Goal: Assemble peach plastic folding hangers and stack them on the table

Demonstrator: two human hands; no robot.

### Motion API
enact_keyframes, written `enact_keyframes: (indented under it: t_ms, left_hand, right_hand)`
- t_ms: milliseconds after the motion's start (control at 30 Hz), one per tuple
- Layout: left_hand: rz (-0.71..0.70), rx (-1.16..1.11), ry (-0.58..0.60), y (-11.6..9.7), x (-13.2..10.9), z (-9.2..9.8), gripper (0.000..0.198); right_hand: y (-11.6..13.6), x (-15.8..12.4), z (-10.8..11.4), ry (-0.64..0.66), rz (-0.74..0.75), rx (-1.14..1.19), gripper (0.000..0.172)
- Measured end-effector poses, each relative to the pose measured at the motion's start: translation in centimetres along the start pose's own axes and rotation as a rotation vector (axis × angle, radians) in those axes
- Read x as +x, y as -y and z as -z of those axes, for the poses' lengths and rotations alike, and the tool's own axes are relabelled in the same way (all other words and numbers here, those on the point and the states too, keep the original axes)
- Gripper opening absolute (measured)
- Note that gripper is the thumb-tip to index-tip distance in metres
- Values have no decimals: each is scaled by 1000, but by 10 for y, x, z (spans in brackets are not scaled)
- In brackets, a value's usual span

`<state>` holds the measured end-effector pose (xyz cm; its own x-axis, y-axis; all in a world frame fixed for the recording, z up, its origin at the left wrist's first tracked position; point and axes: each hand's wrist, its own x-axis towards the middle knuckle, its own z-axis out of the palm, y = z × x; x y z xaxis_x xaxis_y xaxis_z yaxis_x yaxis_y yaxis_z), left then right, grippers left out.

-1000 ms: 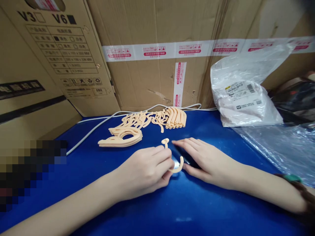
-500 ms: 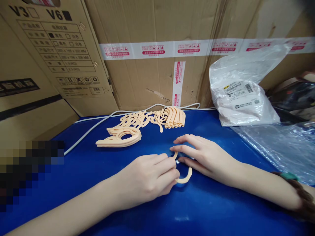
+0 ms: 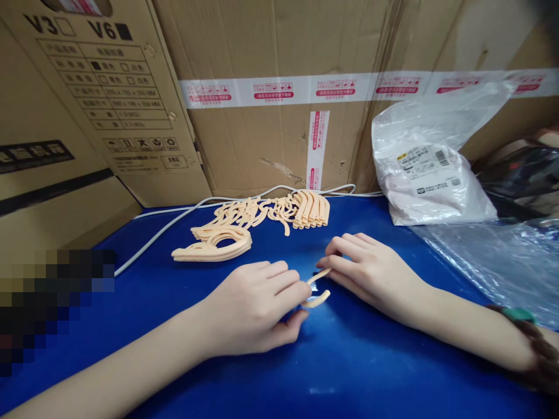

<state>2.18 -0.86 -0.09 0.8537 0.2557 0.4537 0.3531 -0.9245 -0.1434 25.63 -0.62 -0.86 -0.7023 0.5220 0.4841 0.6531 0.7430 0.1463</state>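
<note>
My left hand (image 3: 266, 308) is closed on a small cream plastic hook (image 3: 318, 300), and its curved end sticks out past the fingers. The fingers cover the middle of the hook. On the other side, my right hand (image 3: 362, 269) pinches the tip of a thin cream strip (image 3: 319, 276) that reaches across to the left fingers. Whether strip and hook are one piece, I cannot tell. Both hands are just above the blue tabletop (image 3: 367, 366).
Behind my left hand lies a stack of curved cream plastic pieces (image 3: 218, 254). Further back are loose cream hooks (image 3: 244, 214) and a row of bent arms (image 3: 311, 210). A white cable (image 3: 161, 235), cardboard boxes (image 3: 253, 145) and a labelled plastic bag (image 3: 430, 180) border the table.
My right hand has closed from spread fingers to a pinch on the strip's tip. The hook has turned and shifted slightly left and up in my left hand.
</note>
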Motion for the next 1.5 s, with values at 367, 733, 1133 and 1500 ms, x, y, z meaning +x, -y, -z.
enact_keyframes:
  t_ms: [367, 733, 1133, 1500]
  left_hand:
    - [347, -114, -18, 11, -8, -7, 17]
    - [360, -141, -29, 12, -7, -4, 20]
    - [323, -143, -63, 10, -8, -5, 19]
    - [314, -137, -48, 9, -8, -6, 22]
  right_hand:
    - [-16, 1, 1, 104, -62, -21, 22]
    - [-90, 44, -2, 267, -595, 176, 25]
    - [-126, 86, -46, 229, -869, 332, 33]
    - [-129, 87, -53, 258, -881, 302, 30]
